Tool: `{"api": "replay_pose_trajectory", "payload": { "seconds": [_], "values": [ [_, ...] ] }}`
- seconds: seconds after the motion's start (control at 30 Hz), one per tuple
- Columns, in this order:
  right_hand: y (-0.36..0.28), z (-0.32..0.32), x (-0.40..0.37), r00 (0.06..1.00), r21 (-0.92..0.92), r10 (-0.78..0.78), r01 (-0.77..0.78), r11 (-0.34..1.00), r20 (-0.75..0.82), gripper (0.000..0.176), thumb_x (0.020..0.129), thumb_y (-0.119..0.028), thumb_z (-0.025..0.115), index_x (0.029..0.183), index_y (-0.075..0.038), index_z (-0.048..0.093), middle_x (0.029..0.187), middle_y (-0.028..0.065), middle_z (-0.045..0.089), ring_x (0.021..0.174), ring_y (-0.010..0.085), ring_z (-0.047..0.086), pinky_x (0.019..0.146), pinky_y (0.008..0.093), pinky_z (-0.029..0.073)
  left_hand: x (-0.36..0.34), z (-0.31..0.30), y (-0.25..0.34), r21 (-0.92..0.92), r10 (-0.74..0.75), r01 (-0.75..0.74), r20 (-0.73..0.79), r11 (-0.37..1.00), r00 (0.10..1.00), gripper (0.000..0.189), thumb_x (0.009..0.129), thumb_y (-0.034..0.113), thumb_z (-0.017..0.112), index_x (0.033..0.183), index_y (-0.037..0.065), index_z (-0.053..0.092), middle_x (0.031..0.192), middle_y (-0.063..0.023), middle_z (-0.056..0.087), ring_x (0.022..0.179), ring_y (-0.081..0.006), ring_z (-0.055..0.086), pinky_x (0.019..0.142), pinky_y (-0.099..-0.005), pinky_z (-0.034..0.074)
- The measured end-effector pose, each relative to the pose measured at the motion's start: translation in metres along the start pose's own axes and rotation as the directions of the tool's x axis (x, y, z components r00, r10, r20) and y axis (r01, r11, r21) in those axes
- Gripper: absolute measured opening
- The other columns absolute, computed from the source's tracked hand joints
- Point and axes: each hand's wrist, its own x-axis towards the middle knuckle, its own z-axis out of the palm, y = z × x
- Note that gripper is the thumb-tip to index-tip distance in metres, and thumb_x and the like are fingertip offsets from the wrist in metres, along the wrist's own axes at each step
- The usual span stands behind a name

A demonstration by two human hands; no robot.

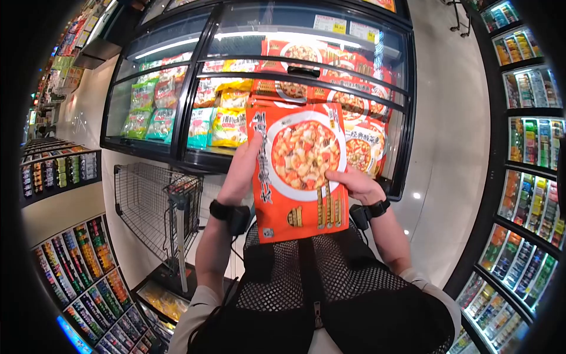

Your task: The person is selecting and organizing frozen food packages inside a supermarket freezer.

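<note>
A large red food package (300,215) with a picture of a bowl on its front is held upright before my chest. My left hand (243,168) grips its left edge, the fingers hidden behind it. On the right edge is my right hand (358,183), its thumb lying on the front and its other fingers out of sight behind. Just beyond the package stands a freezer case (396,154) with glass lids, holding similar red packages (361,147) under and beside the one I hold.
Yellow bags (229,127) and green bags (137,123) lie in the freezer's left part. A wire shopping cart (150,203) stands at the left, below the freezer. Stocked shelves (533,138) line the right side, and more shelves (88,277) stand at the lower left.
</note>
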Motion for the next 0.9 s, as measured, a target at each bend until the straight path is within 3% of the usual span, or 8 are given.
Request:
{"api": "replay_pose_trajectory", "payload": {
  "seconds": [0.03,0.3,0.4,0.53,0.6,0.63,0.73,0.9],
  "values": [
    [0.004,-0.003,-0.001,0.999,0.046,-0.017,0.018,0.999,-0.035,0.065,0.101,-0.017,0.075,0.157,-0.001,0.045,0.154,0.0147,0.059,0.134,0.0256,0.064,0.112,0.0422,0.055,0.008,-0.004,-0.004,-0.049,-0.017,0.02,0.054,0.999,0.998,0.055,0.118,0.044,0.039,0.148,0.0,0.053,0.146,-0.0097,0.064,0.129,-0.0179,0.064,0.11,-0.0358,0.051],
    [0.022,-0.007,-0.003,0.905,0.387,-0.26,0.385,0.838,-0.337,0.048,0.109,-0.018,0.063,0.152,-0.002,0.048,0.152,0.0125,0.059,0.138,0.027,0.06,0.118,0.0453,0.05,0.004,-0.01,-0.021,-0.408,-0.163,0.182,0.08,0.895,0.983,0.06,0.118,0.05,0.03,0.153,0.004,0.046,0.155,-0.0127,0.056,0.143,-0.0259,0.054,0.12,-0.0448,0.043],
    [0.024,-0.015,0.011,0.871,0.515,-0.324,0.481,0.709,-0.369,0.045,0.11,-0.016,0.06,0.151,-0.002,0.047,0.148,0.0121,0.061,0.136,0.027,0.06,0.116,0.0447,0.051,0.002,-0.033,-0.048,-0.148,-0.284,0.289,0.059,0.946,0.957,0.055,0.118,0.046,0.034,0.152,0.004,0.047,0.151,-0.0125,0.059,0.137,-0.023,0.057,0.117,-0.0415,0.045],
    [0.022,-0.047,0.025,0.829,0.482,-0.273,0.517,0.708,-0.488,0.041,0.11,-0.015,0.058,0.147,-0.002,0.049,0.144,0.0122,0.062,0.133,0.0263,0.062,0.114,0.0442,0.052,0.001,-0.06,-0.065,0.213,-0.168,0.183,-0.086,0.96,0.982,0.042,0.116,0.033,0.047,0.145,0.003,0.055,0.138,-0.0113,0.066,0.124,-0.0207,0.064,0.109,-0.038,0.05],
    [0.03,-0.069,0.039,0.795,0.448,-0.207,0.512,0.733,-0.57,0.037,0.111,-0.018,0.057,0.144,-0.002,0.051,0.141,0.0121,0.064,0.13,0.0256,0.064,0.111,0.0425,0.054,0.01,-0.097,-0.095,0.635,0.072,0.03,-0.133,0.772,0.988,0.035,0.109,0.027,0.061,0.134,0.001,0.065,0.136,-0.015,0.069,0.123,-0.0286,0.066,0.11,-0.0414,0.049],
    [0.032,-0.073,0.043,0.788,0.447,-0.186,0.507,0.737,-0.587,0.037,0.111,-0.018,0.057,0.144,-0.002,0.052,0.142,0.0122,0.064,0.13,0.0257,0.064,0.111,0.0421,0.054,0.007,-0.108,-0.095,0.929,0.307,-0.081,-0.037,0.362,0.951,0.04,0.102,0.026,0.07,0.131,-0.001,0.066,0.137,-0.0205,0.067,0.127,-0.0364,0.063,0.112,-0.0457,0.046],
    [0.024,-0.099,0.06,0.776,0.433,-0.187,0.514,0.741,-0.602,0.038,0.111,-0.02,0.057,0.144,-0.003,0.052,0.143,0.0122,0.063,0.13,0.0254,0.063,0.109,0.0408,0.055,0.008,-0.139,-0.131,0.999,0.551,0.025,-0.04,0.035,0.834,0.051,0.103,0.029,0.067,0.142,-0.002,0.059,0.153,-0.029,0.052,0.145,-0.0469,0.044,0.12,-0.0552,0.035],
    [0.011,-0.19,0.128,0.774,0.463,-0.305,0.591,0.66,-0.555,0.039,0.113,-0.024,0.056,0.144,-0.002,0.053,0.145,0.0138,0.062,0.132,0.0275,0.062,0.113,0.0417,0.052,0.031,-0.147,-0.176,0.952,0.614,0.302,-0.261,0.038,0.745,0.059,0.11,0.04,0.052,0.156,0.003,0.048,0.168,-0.027,0.035,0.157,-0.0477,0.027,0.124,-0.0675,0.022]
  ]
}}
